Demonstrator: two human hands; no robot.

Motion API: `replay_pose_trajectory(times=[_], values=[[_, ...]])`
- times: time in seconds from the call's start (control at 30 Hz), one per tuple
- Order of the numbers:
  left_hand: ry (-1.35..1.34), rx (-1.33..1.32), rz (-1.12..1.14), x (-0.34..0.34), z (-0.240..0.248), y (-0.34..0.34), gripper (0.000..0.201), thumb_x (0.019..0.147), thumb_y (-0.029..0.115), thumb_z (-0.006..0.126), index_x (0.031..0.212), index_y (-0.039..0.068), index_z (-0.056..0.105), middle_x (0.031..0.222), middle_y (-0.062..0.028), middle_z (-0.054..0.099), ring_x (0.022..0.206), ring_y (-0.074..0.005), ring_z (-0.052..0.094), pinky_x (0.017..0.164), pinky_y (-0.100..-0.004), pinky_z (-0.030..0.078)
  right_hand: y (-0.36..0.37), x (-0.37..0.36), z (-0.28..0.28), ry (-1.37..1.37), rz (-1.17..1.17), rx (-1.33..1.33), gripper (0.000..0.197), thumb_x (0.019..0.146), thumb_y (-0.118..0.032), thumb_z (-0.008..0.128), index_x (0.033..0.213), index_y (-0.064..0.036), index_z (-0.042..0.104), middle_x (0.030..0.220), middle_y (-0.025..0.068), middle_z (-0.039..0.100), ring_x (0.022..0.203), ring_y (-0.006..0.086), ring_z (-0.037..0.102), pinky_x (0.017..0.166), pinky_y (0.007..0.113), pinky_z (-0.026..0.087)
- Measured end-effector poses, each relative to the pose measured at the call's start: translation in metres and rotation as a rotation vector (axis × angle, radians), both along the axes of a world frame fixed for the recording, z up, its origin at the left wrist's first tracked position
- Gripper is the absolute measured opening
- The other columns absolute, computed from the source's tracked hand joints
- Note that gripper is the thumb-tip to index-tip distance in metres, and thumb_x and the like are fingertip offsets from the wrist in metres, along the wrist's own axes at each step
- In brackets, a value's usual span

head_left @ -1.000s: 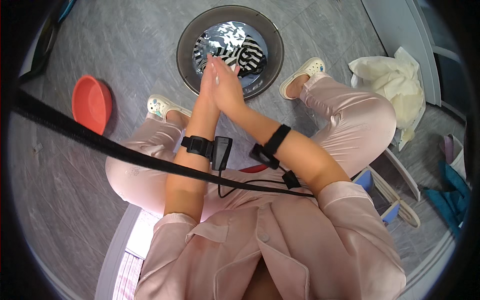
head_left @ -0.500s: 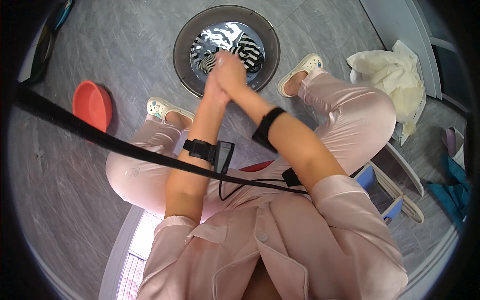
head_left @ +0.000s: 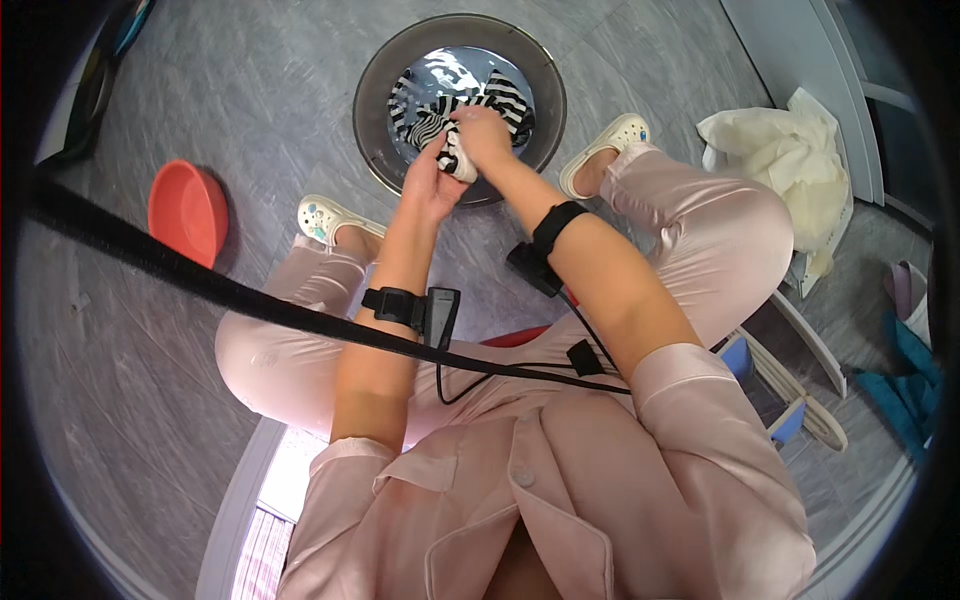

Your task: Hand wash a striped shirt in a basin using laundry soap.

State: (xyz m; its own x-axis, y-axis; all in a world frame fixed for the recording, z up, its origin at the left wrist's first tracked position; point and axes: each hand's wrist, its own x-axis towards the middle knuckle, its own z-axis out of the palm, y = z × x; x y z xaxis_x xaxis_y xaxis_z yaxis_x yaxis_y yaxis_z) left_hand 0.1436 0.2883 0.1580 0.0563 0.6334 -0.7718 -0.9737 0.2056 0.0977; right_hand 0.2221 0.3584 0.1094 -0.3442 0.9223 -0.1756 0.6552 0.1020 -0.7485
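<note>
A black-and-white striped garment [head_left: 505, 97] lies bunched in a dark grey basin [head_left: 375, 75] of water on the floor in front of me. Part of the cloth is raised at the basin's near side, between my two hands. My left hand [head_left: 428, 182] holds this bunch from below and the left, its palm turned partly up. From the right, my right hand [head_left: 484, 136] grips the same cloth with bent fingers. The far part of the garment still rests in the water.
A red plastic bowl [head_left: 188, 213] stands on the floor at the left. Pale crumpled cloth or bags [head_left: 785, 160] lie at the right beside a grey cabinet [head_left: 790, 60]. Teal fabric [head_left: 900, 385] lies further right. A black strap [head_left: 220, 280] and thin cables cross before my body.
My hands, pressed together half a second ago, have parted a little. The striped bunch now shows between them, and my right forearm has turned, bringing its strapped device into view.
</note>
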Motion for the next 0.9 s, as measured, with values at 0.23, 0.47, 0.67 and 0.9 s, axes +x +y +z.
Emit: replay_pose_trajectory(times=[0.23,0.47,0.67,0.9], values=[[1.043,-0.12,-0.876,-0.029,-0.01,-0.018,0.047,0.08,0.038,0.058,0.086,-0.008,0.06,0.085,-0.0146,0.064,0.08,-0.0238,0.062,0.069,-0.0344,0.045,0.018,0.007,-0.01,-0.234,0.058,-0.472,0.054,0.081,-0.05,0.048,0.081,0.001,0.066,0.083,0.017,0.063,0.08,0.0288,0.06,0.074,0.037,0.046],[1.585,0.11,-1.369,-0.01,0.008,-0.022,0.052,0.081,0.048,0.054,0.074,-0.003,0.061,0.061,-0.0063,0.056,0.061,-0.0144,0.052,0.058,-0.029,0.042,0.006,0.004,0.008,0.324,-0.102,-1.128,0.03,0.071,-0.021,0.068,0.091,0.002,0.063,0.089,0.0096,0.062,0.077,0.0151,0.059,0.066,0.028,0.047],[0.25,0.112,-0.554,-0.06,0.025,-0.018,0.081,0.082,0.068,0.033,0.11,-0.005,0.052,0.093,-0.0156,0.063,0.075,-0.0249,0.064,0.072,-0.0317,0.051,0.02,-0.007,0.087,0.588,-0.072,-0.936,0.02,0.079,-0.017,0.06,0.093,-0.0031,0.056,0.085,0.0048,0.061,0.073,0.0114,0.059,0.061,0.024,0.047],[0.509,0.104,-0.334,-0.056,-0.041,-0.022,0.034,0.087,0.036,0.043,0.108,0.011,0.055,0.093,-0.0035,0.063,0.08,-0.0149,0.063,0.065,-0.0313,0.053,0.005,-0.013,0.16,0.499,0.43,-0.412,0.027,0.077,-0.016,0.064,0.099,-0.0034,0.054,0.087,0.0025,0.057,0.082,0.009,0.052,0.072,0.025,0.043]])
